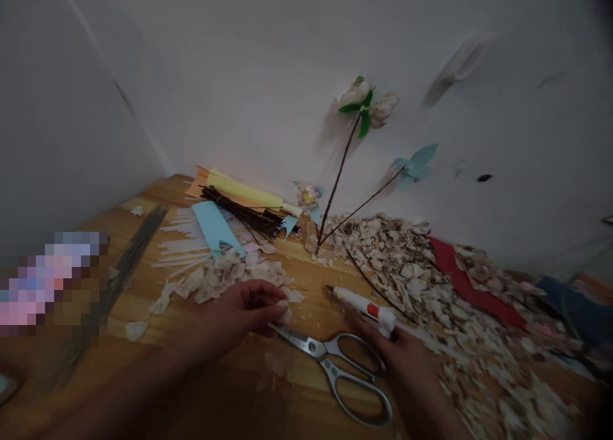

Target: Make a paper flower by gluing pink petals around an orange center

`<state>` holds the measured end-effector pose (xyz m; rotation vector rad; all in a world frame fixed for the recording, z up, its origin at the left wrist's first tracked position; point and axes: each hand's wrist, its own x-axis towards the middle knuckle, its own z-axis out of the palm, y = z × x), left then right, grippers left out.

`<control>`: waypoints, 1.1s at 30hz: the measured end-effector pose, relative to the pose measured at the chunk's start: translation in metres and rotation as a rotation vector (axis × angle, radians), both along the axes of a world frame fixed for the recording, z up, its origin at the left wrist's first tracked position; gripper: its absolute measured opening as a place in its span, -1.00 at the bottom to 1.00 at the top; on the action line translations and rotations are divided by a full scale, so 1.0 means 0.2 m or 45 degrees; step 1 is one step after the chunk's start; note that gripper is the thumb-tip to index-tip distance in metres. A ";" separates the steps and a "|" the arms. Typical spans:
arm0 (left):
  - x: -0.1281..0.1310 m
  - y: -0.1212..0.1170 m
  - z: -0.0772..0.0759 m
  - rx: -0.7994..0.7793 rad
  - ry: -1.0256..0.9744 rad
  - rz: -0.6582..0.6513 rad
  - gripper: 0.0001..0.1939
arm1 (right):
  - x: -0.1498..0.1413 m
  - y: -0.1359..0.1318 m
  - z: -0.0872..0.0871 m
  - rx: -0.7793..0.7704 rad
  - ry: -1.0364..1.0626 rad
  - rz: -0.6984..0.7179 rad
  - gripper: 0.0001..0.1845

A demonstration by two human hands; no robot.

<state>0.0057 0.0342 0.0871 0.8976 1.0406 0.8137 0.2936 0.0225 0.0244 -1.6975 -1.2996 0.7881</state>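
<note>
Between the thumb and fingers of my left hand (253, 307) is a small pale petal (283, 311), pinched and partly hidden. My right hand (387, 344) is closed around a white hot glue gun (366, 307) with an orange-red mark, its dark nozzle pointing left. Metal scissors (330, 363) lie on the wooden table (230, 389) between my hands, blades towards my left hand and slightly apart. Beyond my left hand is a heap of whitish petals (239, 271). A small flower with a yellow centre (308, 196) rests by the wall.
A wide pile of dried petals (402, 267) covers the right side, with a red strip (474, 287) across it. A flower stem with white blooms (342, 165) leans on the wall. A bundle of dark sticks (239, 213), blue paper (215, 226) and thin wires (136, 248) lie left.
</note>
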 end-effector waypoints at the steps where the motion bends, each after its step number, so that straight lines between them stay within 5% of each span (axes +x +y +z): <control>1: 0.00 0.00 0.00 0.004 0.000 0.013 -0.61 | -0.02 -0.03 0.01 -0.010 0.101 -0.033 -0.55; 5: 0.01 0.01 -0.01 0.035 -0.005 0.067 -0.61 | -0.15 -0.14 0.08 -0.005 0.491 -0.101 -0.58; 10: 0.02 0.00 -0.02 0.050 0.034 0.126 -0.61 | -0.25 -0.24 0.13 -0.007 0.352 0.117 -0.56; 17: 0.03 0.00 -0.02 0.048 0.004 0.116 -0.62 | -0.21 -0.27 0.16 -0.149 0.241 0.337 -0.59; 33: 0.04 -0.01 -0.01 0.038 -0.021 0.066 -0.64 | -0.16 -0.29 0.13 -0.128 0.010 0.426 -0.60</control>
